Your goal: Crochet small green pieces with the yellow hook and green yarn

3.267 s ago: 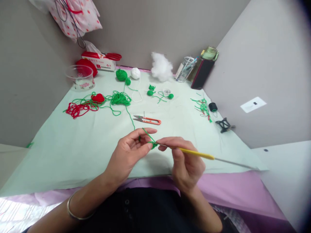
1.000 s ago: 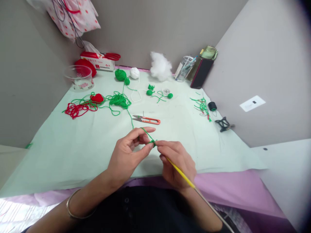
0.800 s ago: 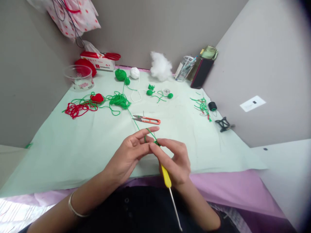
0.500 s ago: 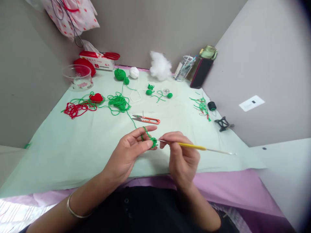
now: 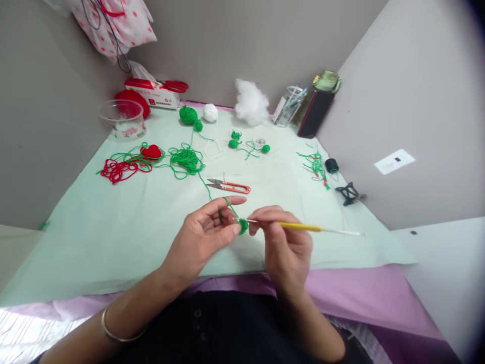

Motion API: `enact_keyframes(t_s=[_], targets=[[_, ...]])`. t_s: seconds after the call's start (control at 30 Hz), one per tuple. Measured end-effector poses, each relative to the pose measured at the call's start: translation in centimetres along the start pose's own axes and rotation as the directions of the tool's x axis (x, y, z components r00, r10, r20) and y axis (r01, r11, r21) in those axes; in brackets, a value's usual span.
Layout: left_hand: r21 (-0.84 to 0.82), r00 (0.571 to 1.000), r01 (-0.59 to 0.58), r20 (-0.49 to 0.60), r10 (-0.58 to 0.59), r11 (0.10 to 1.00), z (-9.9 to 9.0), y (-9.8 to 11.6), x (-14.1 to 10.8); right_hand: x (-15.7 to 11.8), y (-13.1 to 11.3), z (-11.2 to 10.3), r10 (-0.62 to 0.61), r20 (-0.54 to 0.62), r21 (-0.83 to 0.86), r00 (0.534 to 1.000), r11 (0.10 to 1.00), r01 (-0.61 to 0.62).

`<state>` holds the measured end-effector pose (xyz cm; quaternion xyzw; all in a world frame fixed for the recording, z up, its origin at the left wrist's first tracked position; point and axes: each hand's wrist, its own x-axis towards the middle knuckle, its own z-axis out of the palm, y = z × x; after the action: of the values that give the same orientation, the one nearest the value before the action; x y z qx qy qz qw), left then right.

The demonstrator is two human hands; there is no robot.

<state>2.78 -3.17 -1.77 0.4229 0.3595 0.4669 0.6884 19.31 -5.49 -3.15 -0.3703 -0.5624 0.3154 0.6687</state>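
Note:
My left hand (image 5: 202, 232) pinches a small green crochet piece (image 5: 243, 227) between thumb and fingers, its index finger stretched out with the green yarn (image 5: 229, 205) running over it. The yarn leads back to a loose green heap (image 5: 186, 160) on the table. In my right hand (image 5: 286, 247) is a crochet hook (image 5: 301, 227) with a yellow handle, gripped like a pen. Its metal tip reaches the upper edge of the green piece, close to my left fingertips. Just beyond my hands lie orange thread snips (image 5: 231, 187).
Red yarn (image 5: 118, 171) and a clear tub (image 5: 127, 126) lie left. Behind are green (image 5: 188, 116) and white (image 5: 209, 112) yarn balls, white stuffing (image 5: 251, 102) and small green crochet pieces (image 5: 234, 144). Yarn scraps (image 5: 315, 164), black thread (image 5: 331, 166) and a phone (image 5: 317, 114) are at right.
The green piece has turned a little in my left fingers, and the hook's tip has slid slightly left, past the piece's edge. Both hands keep their holds.

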Motion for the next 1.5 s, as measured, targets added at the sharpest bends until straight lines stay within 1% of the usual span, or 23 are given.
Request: enact_keyframes(t_s=[0.13, 0.2, 0.27, 0.3, 0.33, 0.37, 0.4, 0.47, 0.53, 0.57, 0.6, 0.7, 0.83, 0.97, 1.03, 1.13, 1.23, 1.37, 1.5], targets=[[-0.031, 1.000, 0.018, 0.002, -0.018, 0.999, 0.3, -0.3, 0.0, -0.1, 0.1, 0.6, -0.083, 0.018, -0.140, 0.996, 0.987, 0.084], [-0.077, 1.000, 0.022, -0.015, -0.023, 0.997, 0.4, -0.4, 0.1, -0.5, 0.4, 0.7, -0.134, 0.038, -0.247, 0.990, 0.959, 0.140], [-0.161, 0.998, 0.057, -0.017, -0.061, 0.985, 0.7, -0.5, 0.2, -0.9, 0.8, 0.7, -0.242, 0.079, -0.389, 0.967, 0.886, 0.253], [-0.213, 0.995, 0.096, -0.003, -0.099, 0.972, 0.8, -0.5, 0.3, -1.0, 1.0, 0.5, -0.298, 0.107, -0.449, 0.949, 0.837, 0.313], [-0.266, 0.989, 0.146, 0.021, -0.145, 0.953, 0.8, -0.5, 0.3, -1.1, 1.1, 0.4, -0.334, 0.132, -0.488, 0.933, 0.798, 0.355], [-0.312, 0.980, 0.197, 0.049, -0.192, 0.929, 0.8, -0.4, 0.4, -1.1, 1.1, 0.2, -0.343, 0.144, -0.498, 0.928, 0.786, 0.367], [-0.347, 0.970, 0.242, 0.074, -0.231, 0.906, 0.7, -0.4, 0.5, -1.1, 1.0, 0.0, -0.323, 0.140, -0.481, 0.936, 0.804, 0.349], [-0.389, 0.960, 0.279, 0.087, -0.267, 0.878, 0.4, -0.3, 0.7, -0.8, 0.7, -0.3, -0.229, 0.062, -0.381, 0.972, 0.894, 0.235], [-0.381, 0.969, 0.244, 0.058, -0.240, 0.892, 0.3, -0.2, 0.8, -0.4, 0.4, -0.3, -0.119, -0.033, -0.229, 0.992, 0.967, 0.108], [-0.353, 0.976, 0.216, 0.045, -0.214, 0.910, 0.3, -0.2, 0.8, -0.3, 0.3, -0.2, -0.076, -0.052, -0.156, 0.996, 0.985, 0.067], [-0.318, 0.982, 0.186, 0.037, -0.184, 0.930, 0.4, -0.2, 0.7, -0.2, 0.3, -0.1, -0.043, -0.044, -0.099, 0.998, 0.994, 0.039], [-0.223, 0.993, 0.116, 0.032, -0.112, 0.968, 0.7, -0.3, 0.4, 0.0, 0.5, 0.3, 0.000, 0.020, -0.026, 1.000, 1.000, 0.000], [-0.168, 0.997, 0.072, 0.018, -0.070, 0.983, 0.8, -0.4, 0.0, 0.0, 1.0, 0.4, 0.029, 0.007, -0.010, 1.000, 1.000, -0.029], [-0.153, 0.998, 0.060, 0.017, -0.058, 0.986, 0.4, -0.4, 0.0, -0.1, 1.1, 0.3, 0.066, 0.029, 0.076, 0.997, 0.995, -0.068], [-0.149, 0.998, 0.055, 0.025, -0.052, 0.987, 0.3, -0.4, 0.1, -0.1, 1.1, 0.2, 0.086, 0.037, 0.089, 0.996, 0.992, -0.089], [-0.131, 0.999, 0.045, 0.029, -0.041, 0.990, 0.3, -0.4, 0.0, -0.2, 1.1, 0.1, 0.141, 0.022, 0.100, 0.990, 0.985, -0.142], [-0.129, 0.999, 0.048, 0.032, -0.044, 0.990, 0.3, -0.4, -0.1, -0.2, 1.1, 0.1, 0.185, 0.017, 0.167, 0.983, 0.968, -0.185], [-0.132, 0.999, 0.033, 0.018, -0.031, 0.991, 0.3, -0.2, 0.0, 0.0, 1.0, 0.2, 0.210, 0.027, 0.242, 0.977, 0.947, -0.211], [-0.102, 1.000, 0.023, -0.003, -0.024, 0.995, 0.2, -0.1, 0.0, 0.4, 0.7, 0.2, 0.215, 0.020, 0.272, 0.976, 0.938, -0.213]])
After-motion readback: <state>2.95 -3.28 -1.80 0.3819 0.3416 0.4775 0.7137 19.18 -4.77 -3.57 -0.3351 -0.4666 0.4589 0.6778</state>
